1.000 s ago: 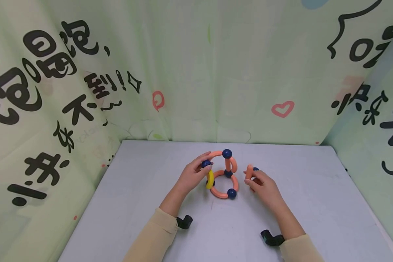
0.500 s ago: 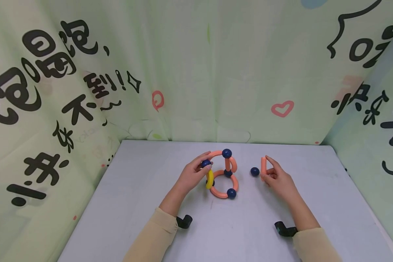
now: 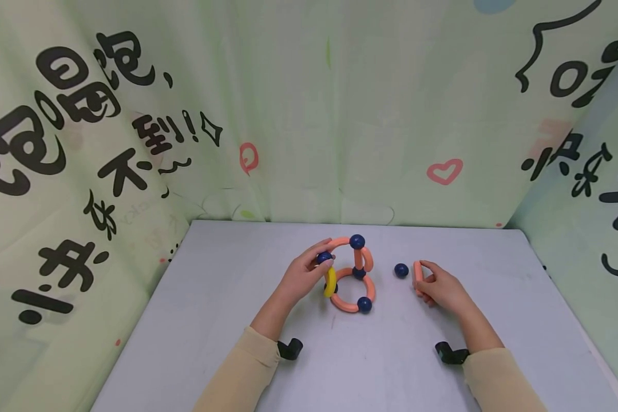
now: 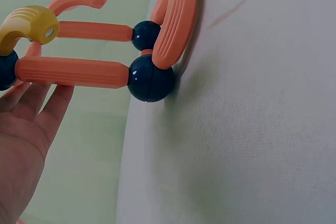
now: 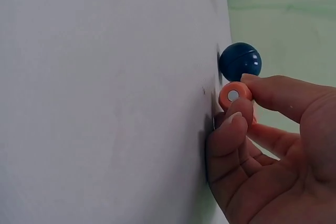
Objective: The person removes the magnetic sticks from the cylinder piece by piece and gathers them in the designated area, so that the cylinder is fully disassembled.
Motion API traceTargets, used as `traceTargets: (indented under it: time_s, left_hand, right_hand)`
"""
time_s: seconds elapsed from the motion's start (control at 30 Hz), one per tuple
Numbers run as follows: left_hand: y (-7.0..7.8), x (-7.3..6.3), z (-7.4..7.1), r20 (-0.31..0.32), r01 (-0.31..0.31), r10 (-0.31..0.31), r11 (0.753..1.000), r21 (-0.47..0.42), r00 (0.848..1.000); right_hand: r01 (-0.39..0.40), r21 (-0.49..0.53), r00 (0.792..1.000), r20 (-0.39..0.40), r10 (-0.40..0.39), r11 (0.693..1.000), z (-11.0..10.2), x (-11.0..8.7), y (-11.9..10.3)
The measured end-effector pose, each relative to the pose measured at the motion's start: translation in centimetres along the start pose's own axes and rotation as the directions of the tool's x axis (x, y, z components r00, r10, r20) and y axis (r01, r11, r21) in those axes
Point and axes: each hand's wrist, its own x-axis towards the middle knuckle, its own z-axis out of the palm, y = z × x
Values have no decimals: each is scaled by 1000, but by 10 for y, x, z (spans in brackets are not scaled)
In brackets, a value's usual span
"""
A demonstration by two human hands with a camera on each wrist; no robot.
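A small structure of magnetic rods and navy balls stands on the table: a lower ring of orange curved rods (image 3: 346, 307), upright straight rods (image 4: 73, 72), more curved rods on top. My left hand (image 3: 300, 278) holds it at an upper-left navy ball (image 3: 324, 258), from which a yellow curved rod (image 3: 330, 283) hangs; its fingertips are partly behind the structure in the left wrist view. To the right, my right hand (image 3: 445, 289) pinches a loose orange rod (image 3: 418, 276) low at the tabletop. Beside that rod lies a loose navy ball (image 3: 401, 270), apart in the head view.
The white table (image 3: 226, 343) reaches back to a pale green curtain (image 3: 298, 114) with black lettering. Curtain sides also flank the table left and right. Each wrist wears a black camera mount (image 3: 290, 349).
My right hand has drawn the orange rod rightward away from the navy ball, which now lies alone on the table. The rod has since come slightly lower. My left hand keeps its place.
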Motion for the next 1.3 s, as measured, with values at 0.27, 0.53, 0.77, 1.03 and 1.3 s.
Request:
traceTargets:
  time_s: [0.27, 0.53, 0.77, 1.03, 1.3]
  left_hand:
    - [-1, 1, 1, -11, 19, -19, 1000, 12, 1000]
    - [0, 1, 1, -3, 11, -11, 1000, 14, 1000]
    - [0, 0, 1, -2, 8, -8, 1000, 12, 1000]
    - [1, 1, 1, 1, 12, -12, 1000, 18, 1000]
    - [1, 1, 1, 4, 19, -19, 1000, -9, 1000]
  right_hand:
    - [-23, -17, 999, 28, 24, 1000, -2, 6, -1]
    - [-31, -18, 999, 30, 31, 999, -1, 8, 0]
    - [-42, -30, 999, -3, 42, 999, 0, 1, -4]
    - [100, -213, 980, -150, -134, 972, 16, -19, -26]
    - [209, -182, 977, 6, -211, 961, 61, -31, -55]
